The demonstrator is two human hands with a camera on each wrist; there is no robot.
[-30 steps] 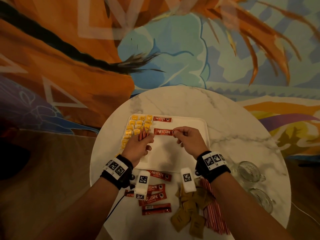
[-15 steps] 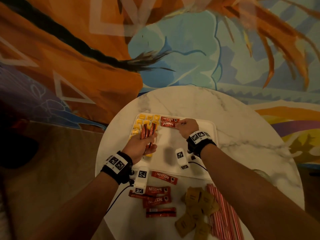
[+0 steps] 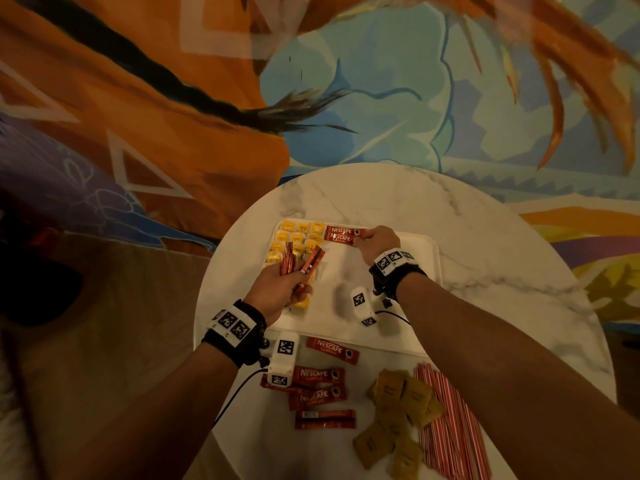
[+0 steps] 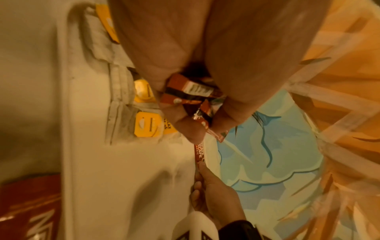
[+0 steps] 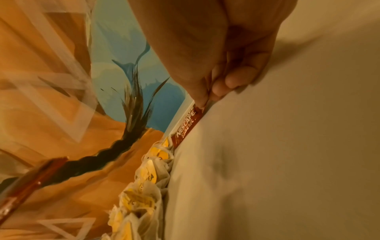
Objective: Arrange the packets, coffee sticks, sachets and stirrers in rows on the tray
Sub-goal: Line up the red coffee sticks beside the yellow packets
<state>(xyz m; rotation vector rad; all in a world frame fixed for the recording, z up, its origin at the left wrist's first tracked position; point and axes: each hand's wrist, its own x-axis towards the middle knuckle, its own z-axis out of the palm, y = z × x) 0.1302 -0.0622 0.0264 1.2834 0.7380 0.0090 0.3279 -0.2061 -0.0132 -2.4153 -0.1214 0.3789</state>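
A white tray (image 3: pixel 398 317) sits on the round marble table. Yellow-tagged tea bags (image 3: pixel 298 237) fill its far left corner in rows. Two red coffee sticks (image 3: pixel 341 234) lie side by side at the far edge, and my right hand (image 3: pixel 377 241) pinches the right end of the nearer one (image 5: pixel 186 126). My left hand (image 3: pixel 277 289) grips a bunch of red coffee sticks (image 3: pixel 304 261) above the tea bags, their ends fanned out (image 4: pixel 191 95). Loose coffee sticks (image 3: pixel 320 386), brown sachets (image 3: pixel 398 417) and red-striped stirrers (image 3: pixel 450 424) lie on the table before the tray.
The table's (image 3: pixel 485 237) round edge drops off at the left and front. The right half of the tray is bare white. A painted mural wall (image 3: pixel 311 81) stands behind the table.
My right hand carried a coffee stick from the tray's middle to the far edge and set it beside the first stick. My left hand has stayed above the tea bags with its bunch.
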